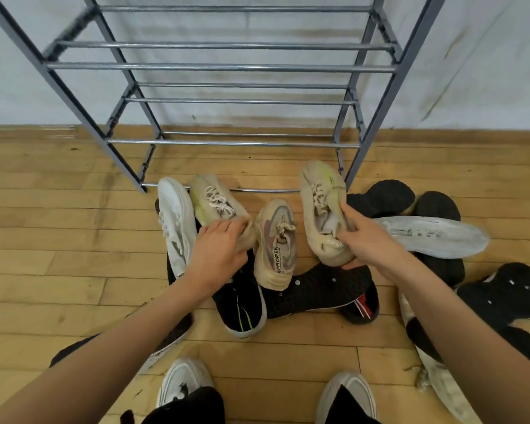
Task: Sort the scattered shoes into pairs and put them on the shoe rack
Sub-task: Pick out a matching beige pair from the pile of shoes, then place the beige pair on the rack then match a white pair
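Both hands were clamped on matching beige sneakers: right hand point(369, 240) gripping one point(322, 215) by the heel, lifted off the pile, left hand point(219, 250) closing on its twin point(218, 203) down on the floor. So pair one was basically found (nice), but the shoe rack point(221, 67) was totally bare, with the other shoes scattered around.

Shoe rack point(221, 67): grey metal, rails glossy.
Floor point(58, 246): wood planks, scuffed satin.
Black shoe point(322, 290) before rack: matt open mesh.
Beige sneaker point(322, 215): knitted cloth, matt.
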Motion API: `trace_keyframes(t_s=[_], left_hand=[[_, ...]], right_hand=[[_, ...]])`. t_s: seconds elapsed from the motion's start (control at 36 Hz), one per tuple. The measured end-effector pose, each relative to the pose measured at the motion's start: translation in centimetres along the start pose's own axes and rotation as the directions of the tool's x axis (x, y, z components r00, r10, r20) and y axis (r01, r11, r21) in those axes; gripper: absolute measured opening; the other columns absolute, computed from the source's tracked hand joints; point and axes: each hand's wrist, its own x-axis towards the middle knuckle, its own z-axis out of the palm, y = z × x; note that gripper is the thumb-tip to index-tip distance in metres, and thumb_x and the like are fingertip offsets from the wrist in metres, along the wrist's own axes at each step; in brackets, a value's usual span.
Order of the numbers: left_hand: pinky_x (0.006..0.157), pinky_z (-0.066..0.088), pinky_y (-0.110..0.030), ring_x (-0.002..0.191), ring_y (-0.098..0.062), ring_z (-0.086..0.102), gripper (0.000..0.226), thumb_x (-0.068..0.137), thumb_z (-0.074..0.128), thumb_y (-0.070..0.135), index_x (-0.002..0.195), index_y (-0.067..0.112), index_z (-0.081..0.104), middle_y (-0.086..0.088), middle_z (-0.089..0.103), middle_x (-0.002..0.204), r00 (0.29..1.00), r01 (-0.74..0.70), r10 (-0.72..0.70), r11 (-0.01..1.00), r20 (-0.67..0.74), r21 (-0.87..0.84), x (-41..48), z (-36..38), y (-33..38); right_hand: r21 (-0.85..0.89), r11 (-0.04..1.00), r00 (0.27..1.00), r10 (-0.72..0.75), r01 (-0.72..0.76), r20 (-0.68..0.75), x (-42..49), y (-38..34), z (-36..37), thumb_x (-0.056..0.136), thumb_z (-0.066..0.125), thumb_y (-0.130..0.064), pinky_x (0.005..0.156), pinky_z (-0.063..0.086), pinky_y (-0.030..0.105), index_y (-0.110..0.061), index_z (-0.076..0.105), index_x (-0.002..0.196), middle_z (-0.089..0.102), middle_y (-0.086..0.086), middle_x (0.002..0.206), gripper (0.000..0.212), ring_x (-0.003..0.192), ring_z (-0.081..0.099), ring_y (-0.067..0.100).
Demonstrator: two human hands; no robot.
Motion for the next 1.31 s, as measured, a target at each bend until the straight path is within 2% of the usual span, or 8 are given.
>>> trace_keyframes(t_s=[0.06, 0.17, 0.28, 0.58, 0.78, 0.97, 1.19, 1.31], left_hand=[[0.095, 0.039, -0.037, 0.112, -0.026, 0.052, 0.059, 0.076, 0.065, 0.019, 0.133, 0.016, 0.048, -0.005, 0.061, 0.121, 1.0, -0.022, 0.021, 0.999, -0.019, -0.037, 0.5, -0.9, 0.0], [0.096, 0.038, -0.031, 0.117, -0.023, 0.05, 0.06, 0.078, 0.063, 0.014, 0.135, 0.016, 0.047, -0.003, 0.059, 0.126, 0.996, -0.069, 0.065, 0.996, -0.057, -0.055, 2.0, -2.0, -0.6], [0.097, 0.037, -0.03, 0.118, -0.024, 0.049, 0.058, 0.081, 0.059, 0.009, 0.137, 0.015, 0.045, -0.005, 0.058, 0.127, 0.992, -0.119, 0.119, 0.993, -0.051, -0.002, 4.9, -2.8, -1.9], [0.079, 0.052, -0.039, 0.118, -0.024, 0.049, 0.055, 0.081, 0.063, 0.008, 0.133, 0.018, 0.05, -0.004, 0.059, 0.122, 0.99, -0.052, 0.047, 0.998, -0.133, -0.032, 12.1, -3.2, -11.2], [0.088, 0.048, -0.039, 0.117, -0.032, 0.053, 0.056, 0.073, 0.061, -0.008, 0.126, 0.008, 0.057, -0.012, 0.06, 0.123, 0.978, 0.001, -0.023, 0.995, -0.206, -0.102, 13.9, -3.4, -18.2], [0.1, 0.04, -0.043, 0.116, -0.036, 0.051, 0.052, 0.074, 0.06, -0.006, 0.124, 0.007, 0.058, -0.015, 0.06, 0.122, 0.973, 0.03, -0.054, 0.994, -0.224, -0.108, 14.6, -1.1, -21.7], [0.099, 0.04, -0.039, 0.115, -0.032, 0.048, 0.048, 0.082, 0.056, -0.004, 0.127, 0.012, 0.055, -0.011, 0.06, 0.119, 0.977, 0.1, -0.113, 0.992, -0.182, -0.082, 14.9, 0.6, -23.8], [0.101, 0.039, -0.04, 0.117, -0.032, 0.047, 0.046, 0.085, 0.055, 0.0, 0.129, 0.014, 0.054, -0.01, 0.059, 0.122, 0.982, 0.115, -0.124, 0.991, -0.142, -0.069, 14.4, 1.5, -24.1]], right_hand=[[0.141, 0.99, 0.999, 0.01, -0.015, 0.037, 0.6, -0.4, 0.5, 0.094, 0.048, -0.018, 0.058, 0.06, 0.036, -0.045, 0.025, 0.142, 0.052, -0.019, 0.115, 0.06, 0.089, 0.063, 0.013], [0.26, 0.964, 0.998, 0.061, -0.059, -0.001, 3.2, -0.6, 3.3, 0.092, 0.056, -0.018, 0.055, 0.059, 0.035, -0.029, 0.037, 0.128, 0.05, -0.001, 0.118, 0.041, 0.088, 0.06, 0.014], [0.323, 0.946, 0.999, 0.032, -0.031, 0.001, 6.1, -1.9, 5.1, 0.094, 0.053, -0.019, 0.051, 0.056, 0.029, -0.032, 0.042, 0.121, 0.052, -0.01, 0.107, 0.033, 0.086, 0.062, 0.013], [0.286, 0.958, 0.999, -0.005, -0.005, 0.034, 15.3, -9.5, 9.4, 0.098, 0.045, -0.015, 0.083, 0.055, 0.046, -0.02, 0.034, 0.141, 0.049, 0.006, 0.133, 0.045, 0.112, 0.056, 0.03], [0.338, 0.94, 0.999, -0.054, 0.051, 0.0, 19.7, -13.1, 16.3, 0.098, 0.045, -0.016, 0.065, 0.056, 0.035, -0.025, 0.039, 0.134, 0.049, 0.0, 0.115, 0.038, 0.101, 0.057, 0.024], [0.239, 0.97, 0.999, -0.039, 0.043, -0.023, 23.8, -16.0, 20.1, 0.098, 0.043, -0.02, 0.095, 0.049, 0.048, -0.013, 0.044, 0.132, 0.055, 0.011, 0.127, 0.035, 0.111, 0.057, 0.029], [0.282, 0.959, 1.0, -0.012, 0.008, 0.011, 26.1, -16.6, 22.2, 0.094, 0.049, -0.015, 0.09, 0.051, 0.051, -0.02, 0.043, 0.131, 0.06, 0.009, 0.119, 0.037, 0.104, 0.06, 0.029], [0.196, 0.98, 0.999, -0.034, 0.028, 0.027, 26.1, -16.0, 22.1, 0.091, 0.057, -0.015, 0.09, 0.049, 0.035, -0.014, 0.049, 0.123, 0.058, 0.003, 0.118, 0.033, 0.106, 0.055, 0.02]])
